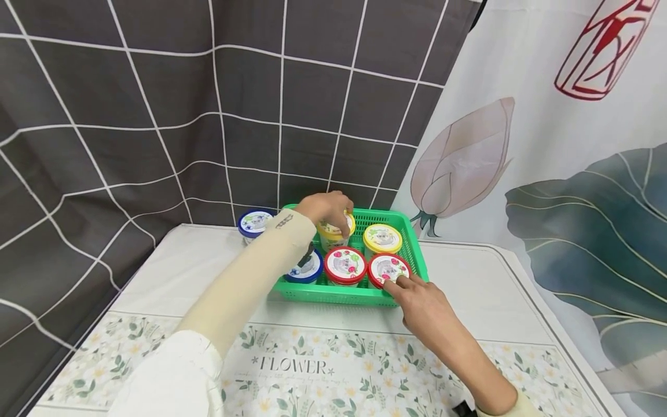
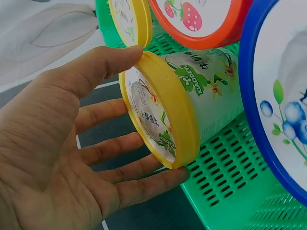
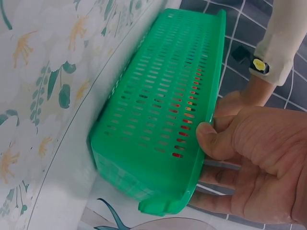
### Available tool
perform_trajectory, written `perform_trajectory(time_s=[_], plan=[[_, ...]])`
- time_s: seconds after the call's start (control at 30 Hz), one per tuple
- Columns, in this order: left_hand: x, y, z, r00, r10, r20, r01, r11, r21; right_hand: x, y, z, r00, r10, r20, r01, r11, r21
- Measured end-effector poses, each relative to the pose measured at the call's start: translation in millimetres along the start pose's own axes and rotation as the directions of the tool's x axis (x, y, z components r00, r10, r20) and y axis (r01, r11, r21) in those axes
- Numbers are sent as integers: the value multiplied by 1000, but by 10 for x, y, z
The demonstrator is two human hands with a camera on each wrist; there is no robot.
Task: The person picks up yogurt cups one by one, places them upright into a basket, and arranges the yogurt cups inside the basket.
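Note:
My left hand [image 1: 328, 209] holds a yellow-lidded tub [image 1: 336, 231] by its lid at the back of the green basket [image 1: 339, 295]. In the left wrist view that tub [image 2: 206, 91] looks tilted, thumb on one side of the lid and fingers round the other. My right hand [image 1: 424, 304] is at the basket's front right corner; in the right wrist view its thumb presses the rim while the fingers reach over it. Beside it is a red-lidded tub [image 1: 388, 269]. Another red-lidded tub [image 1: 345, 265], a blue-lidded tub [image 1: 306, 269] and a second yellow-lidded tub [image 1: 383, 237] also stand in the basket.
Left of the basket, partly behind the left forearm, stands another blue-lidded tub [image 1: 254, 222]. The white table [image 1: 469, 272] bears a flowered mat [image 1: 312, 353]. A dark gridded curtain [image 1: 250, 127] hangs close behind the basket, with a printed white cloth [image 1: 469, 69] on the right.

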State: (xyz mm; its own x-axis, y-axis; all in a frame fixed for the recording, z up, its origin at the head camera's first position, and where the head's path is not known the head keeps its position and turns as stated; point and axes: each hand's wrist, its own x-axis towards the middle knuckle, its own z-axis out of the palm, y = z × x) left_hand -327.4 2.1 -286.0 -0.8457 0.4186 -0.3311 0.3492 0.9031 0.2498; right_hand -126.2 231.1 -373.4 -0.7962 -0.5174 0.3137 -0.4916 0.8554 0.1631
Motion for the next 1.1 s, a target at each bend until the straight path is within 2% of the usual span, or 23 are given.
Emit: perform_trajectory(time_s=[0.4,0.77,1.1], plan=[[31,86,114,999,-5,32,5,1000,18,6,11,34,1000,3,-2,-3,1000,6],[30,103,124,996,-55,66,54,998,25,5,21,48,1000,-5,-16,5,1000,4],[102,156,144,993,-53,106,48,998,49,0,16,34,1000,-8,-14,8,1000,-7]])
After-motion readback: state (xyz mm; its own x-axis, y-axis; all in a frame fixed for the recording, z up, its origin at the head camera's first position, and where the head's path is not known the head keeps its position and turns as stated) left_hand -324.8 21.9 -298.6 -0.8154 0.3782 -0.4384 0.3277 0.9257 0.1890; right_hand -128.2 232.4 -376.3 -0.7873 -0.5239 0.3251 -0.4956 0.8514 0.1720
